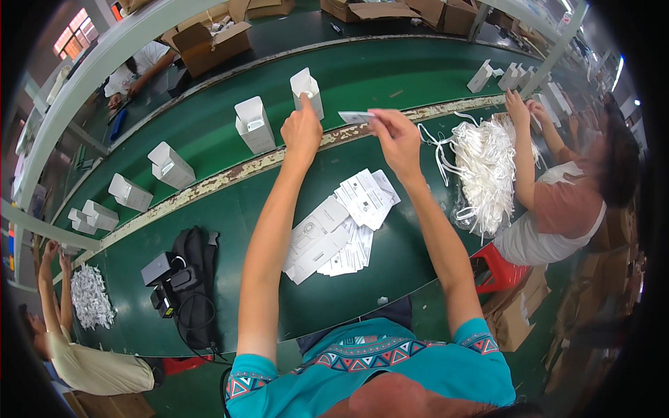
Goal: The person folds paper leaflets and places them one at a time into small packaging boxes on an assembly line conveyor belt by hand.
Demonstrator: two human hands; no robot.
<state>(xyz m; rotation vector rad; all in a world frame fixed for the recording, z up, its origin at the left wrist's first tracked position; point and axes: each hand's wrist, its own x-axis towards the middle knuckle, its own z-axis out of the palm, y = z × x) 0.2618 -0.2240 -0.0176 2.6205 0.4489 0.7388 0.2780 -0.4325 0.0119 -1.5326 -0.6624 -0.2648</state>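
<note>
On the green belt, an upright white box [317, 103] stands with its top flap raised. My left hand [302, 136] is at its near side, index finger hooked at the box's opening and the other fingers curled. To the right of that box, my right hand [398, 143] pinches a small folded leaflet [354, 118] between thumb and fingers, above the belt's worn edge. Below my hands, between my forearms, lies a loose pile of printed leaflets [362, 202], with a larger printed sheet [317, 233] overlapping it. What lies deep inside the box is hidden.
More flap-up boxes [254, 129] line the belt to the left; others [481, 76] stand far right. A heap of white cables [484, 174] lies right of the leaflets. Left are a black bag with devices [191, 279] and a small white heap [92, 296]. Co-workers [564, 188] sit on either side.
</note>
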